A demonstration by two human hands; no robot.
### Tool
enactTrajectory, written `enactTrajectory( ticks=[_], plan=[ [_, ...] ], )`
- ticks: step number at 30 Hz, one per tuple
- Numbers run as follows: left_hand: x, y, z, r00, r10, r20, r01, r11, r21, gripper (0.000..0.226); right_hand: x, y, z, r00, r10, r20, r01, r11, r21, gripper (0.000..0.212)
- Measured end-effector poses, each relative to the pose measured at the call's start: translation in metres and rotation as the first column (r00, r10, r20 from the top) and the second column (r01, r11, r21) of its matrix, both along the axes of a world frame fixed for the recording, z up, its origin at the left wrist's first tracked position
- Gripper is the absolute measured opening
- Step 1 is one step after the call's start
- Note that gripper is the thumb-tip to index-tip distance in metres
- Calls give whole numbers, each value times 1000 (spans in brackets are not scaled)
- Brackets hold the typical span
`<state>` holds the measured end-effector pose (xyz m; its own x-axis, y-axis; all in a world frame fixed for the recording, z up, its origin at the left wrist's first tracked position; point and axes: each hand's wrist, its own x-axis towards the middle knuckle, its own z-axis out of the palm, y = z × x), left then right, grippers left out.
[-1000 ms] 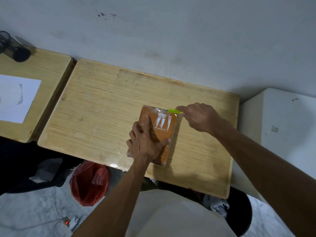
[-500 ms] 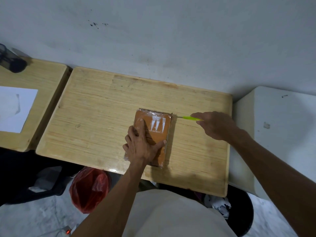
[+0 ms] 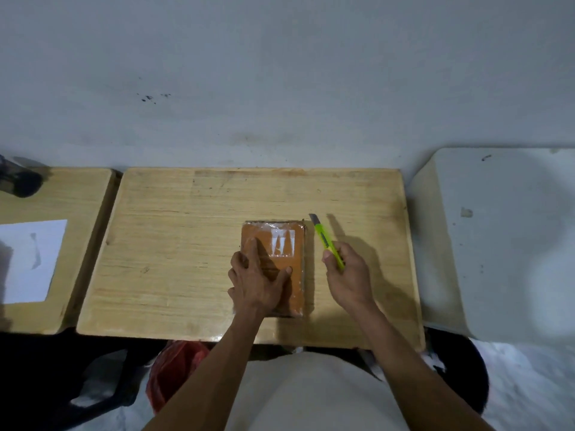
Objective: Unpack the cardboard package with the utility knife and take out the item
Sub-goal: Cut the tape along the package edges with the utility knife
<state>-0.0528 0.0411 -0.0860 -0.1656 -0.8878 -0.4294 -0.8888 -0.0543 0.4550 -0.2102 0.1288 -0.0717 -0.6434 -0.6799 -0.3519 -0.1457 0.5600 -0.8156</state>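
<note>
A red bag (image 3: 174, 371) is seen closest, low on the floor under the near edge of the wooden table (image 3: 186, 244); what is in it cannot be told. The brown package (image 3: 286, 275) is laid flat on the table, a little right of the middle and nearer the front edge. It is wrapped in shiny clear tape and is closed, so nothing inside can be seen. A white mark is printed on its far half. The left hand (image 3: 258, 281) is spread wide and pressed flat on the near left part of the package, with the thumb stretched out across the top. The right hand (image 3: 348, 275) is closed around the yellow-green knife (image 3: 325, 237), just beside the right side of the package. The knife is pointed away, and its small grey blade is pushed out near the far right corner of the package, without touching it. Bare wood is left all around the package, most of it on the left and at the back. A second table (image 3: 53, 206) with a white paper (image 3: 31, 259) is stood at the left, and a white block (image 3: 497, 244) is stood at the right. Farthest back, a grey wall (image 3: 280, 73) is met by the table's far edge.
</note>
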Motion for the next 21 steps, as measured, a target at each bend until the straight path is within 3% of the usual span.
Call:
enactTrajectory(
  ticks=[6,10,13,16,19,21],
  plan=[
    [13,-14,0,996,-59,-71,61,998,22,93,50,12,3,979,-197,45,195,979,56,16],
    [19,-42,2,960,-277,-46,272,958,-91,95,84,15,-4,949,-315,-6,315,946,79,19],
    [14,-76,3,855,-516,56,518,839,-166,96,114,15,-4,909,-412,-60,416,908,58,18],
    [4,-105,1,685,-712,157,728,677,-108,96,135,10,-5,835,-549,-49,551,830,89,16],
    [-2,-118,-4,538,-824,174,840,541,-36,92,149,5,-9,792,-611,-14,604,779,165,16],
    [-3,-118,-5,507,-848,158,859,511,-14,87,157,-1,-10,765,-643,51,624,758,192,17]
  ],
)
